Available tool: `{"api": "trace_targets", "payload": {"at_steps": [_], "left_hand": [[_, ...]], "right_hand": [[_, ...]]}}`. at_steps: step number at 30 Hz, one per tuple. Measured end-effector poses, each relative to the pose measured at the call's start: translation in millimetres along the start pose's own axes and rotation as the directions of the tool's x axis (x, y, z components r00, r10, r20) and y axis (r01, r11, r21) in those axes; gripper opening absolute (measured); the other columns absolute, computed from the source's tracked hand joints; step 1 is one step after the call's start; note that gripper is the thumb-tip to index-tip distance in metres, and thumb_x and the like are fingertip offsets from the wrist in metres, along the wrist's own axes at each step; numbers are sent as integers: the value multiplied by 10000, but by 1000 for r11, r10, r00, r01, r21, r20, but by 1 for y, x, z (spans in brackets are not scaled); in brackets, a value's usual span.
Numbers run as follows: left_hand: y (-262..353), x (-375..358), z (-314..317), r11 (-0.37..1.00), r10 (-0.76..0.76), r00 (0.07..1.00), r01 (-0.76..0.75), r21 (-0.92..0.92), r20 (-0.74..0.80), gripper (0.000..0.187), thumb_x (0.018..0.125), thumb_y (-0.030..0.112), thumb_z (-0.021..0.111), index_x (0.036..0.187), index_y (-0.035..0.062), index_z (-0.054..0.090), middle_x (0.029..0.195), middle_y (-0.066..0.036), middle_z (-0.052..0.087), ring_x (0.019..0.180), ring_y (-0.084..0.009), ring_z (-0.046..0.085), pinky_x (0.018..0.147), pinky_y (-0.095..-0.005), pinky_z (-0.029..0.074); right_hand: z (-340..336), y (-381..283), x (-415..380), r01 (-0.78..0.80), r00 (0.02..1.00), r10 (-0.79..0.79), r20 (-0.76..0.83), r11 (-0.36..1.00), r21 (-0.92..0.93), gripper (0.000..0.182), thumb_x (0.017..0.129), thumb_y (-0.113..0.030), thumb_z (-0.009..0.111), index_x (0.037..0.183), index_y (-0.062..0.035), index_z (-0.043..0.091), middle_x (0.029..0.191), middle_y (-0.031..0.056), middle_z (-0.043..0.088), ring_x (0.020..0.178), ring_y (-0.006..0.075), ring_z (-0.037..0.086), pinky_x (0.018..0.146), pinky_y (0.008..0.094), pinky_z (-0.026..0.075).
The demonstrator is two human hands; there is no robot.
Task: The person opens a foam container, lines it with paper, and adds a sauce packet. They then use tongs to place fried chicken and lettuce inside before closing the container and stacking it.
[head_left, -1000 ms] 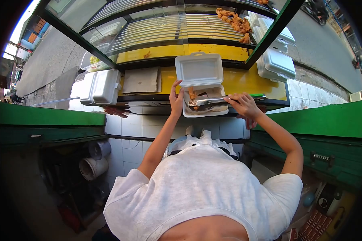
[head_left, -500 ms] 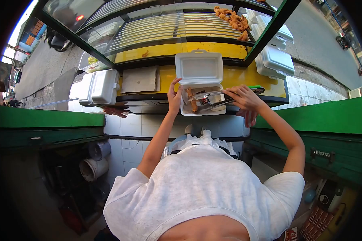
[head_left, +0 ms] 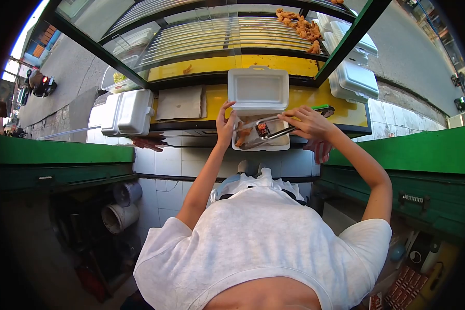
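A white foam takeaway box [head_left: 258, 89] lies open at the counter's front edge, its lid tipped back. My left hand [head_left: 225, 124] grips the box's left side near the hinge, thumb at the rim. Metal tongs [head_left: 275, 136] with a green part at the far end are held in my right hand [head_left: 311, 124], which reaches over the box's right side. Their tips are down in the tray, at a piece of fried chicken [head_left: 241, 138] on the left. Between the tong arms shows a small dark-and-red sachet [head_left: 263, 129].
Closed foam boxes stand left [head_left: 134, 112] and right [head_left: 355, 80] on the yellow counter [head_left: 217, 98]. Brown paper sheets [head_left: 179, 102] lie left of my box. Behind, a glass-fronted rack [head_left: 191, 44] holds more fried chicken [head_left: 299, 25]. A green ledge [head_left: 398, 150] flanks me.
The tongs' tips have moved left and toward me, onto the chicken, which now lies at a different angle. The box has shifted slightly right. A motorbike on the street has moved farther off.
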State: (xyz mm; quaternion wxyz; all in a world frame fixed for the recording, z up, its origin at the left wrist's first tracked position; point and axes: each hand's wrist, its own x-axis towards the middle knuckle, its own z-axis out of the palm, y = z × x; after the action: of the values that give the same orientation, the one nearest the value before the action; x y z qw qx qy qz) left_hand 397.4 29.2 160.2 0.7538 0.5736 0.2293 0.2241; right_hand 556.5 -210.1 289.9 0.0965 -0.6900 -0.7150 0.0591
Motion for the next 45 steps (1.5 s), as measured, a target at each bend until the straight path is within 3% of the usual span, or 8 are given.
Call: {"api": "trace_targets", "payload": {"at_steps": [2,9,20,22,27,29,31,45], "left_hand": [[-1,1,-3,994,-84,996,84,-65,-7,270,924,95,541,1184,32,569,1338,-142,487,1327,-193,356,1065,-288,249],[-4,4,-6,986,145,989,-147,73,41,264,920,97,547,1172,25,576,1343,-144,482,1325,-194,358,1062,-286,253],[-5,2,-2,994,93,996,-92,59,-2,245,922,101,555,1156,38,591,1382,-170,445,1313,-190,376,1029,-259,279],[-2,2,-4,987,130,992,-129,98,4,226,918,80,548,1137,75,605,1361,-153,456,1116,-108,480,818,-197,387],[-9,6,-5,970,211,977,-211,118,10,218,924,68,532,1131,70,603,1364,-137,457,1092,-97,489,805,-186,388],[-9,5,-2,968,223,975,-222,117,6,215,926,65,528,1128,67,601,1366,-132,456,1104,-98,486,811,-185,387],[-5,1,2,995,101,995,-101,14,-18,227,928,87,544,1144,34,587,1386,-156,438,1296,-179,389,1027,-252,286],[-2,-12,-38,989,144,987,-140,51,-71,275,914,62,560,1187,31,565,1329,-96,485,1223,-133,431,974,-232,351]], "right_hand": [[-8,1,-2,-19,1000,19,-22,1000,6,704,744,-213,689,1386,-111,418,1225,64,521,1041,258,520,941,380,399],[-4,20,-19,-23,997,27,72,998,-54,734,723,-197,697,1392,-115,406,1243,62,515,1044,247,522,953,382,396],[26,15,-15,41,970,-120,-209,937,-346,524,790,-112,576,1312,-128,523,1160,-3,548,1011,153,543,890,318,414],[23,18,-14,46,963,-143,-227,922,-385,515,796,-113,567,1309,-133,529,1169,-10,546,1023,145,542,886,312,416],[35,22,-16,37,964,-156,-216,880,-473,516,810,-141,556,1322,-199,529,1213,-28,535,1051,135,535,906,302,402],[47,23,-17,22,960,-152,-234,878,-478,518,812,-137,555,1325,-208,527,1222,-28,531,1056,134,532,911,302,398],[57,23,-15,7,957,-147,-251,875,-485,520,815,-134,554,1327,-218,526,1231,-29,527,1061,133,529,916,301,395],[23,17,-40,-72,977,20,-213,969,-237,645,748,-171,683,1353,-104,471,1260,8,504,1116,170,493,956,340,384]]}}
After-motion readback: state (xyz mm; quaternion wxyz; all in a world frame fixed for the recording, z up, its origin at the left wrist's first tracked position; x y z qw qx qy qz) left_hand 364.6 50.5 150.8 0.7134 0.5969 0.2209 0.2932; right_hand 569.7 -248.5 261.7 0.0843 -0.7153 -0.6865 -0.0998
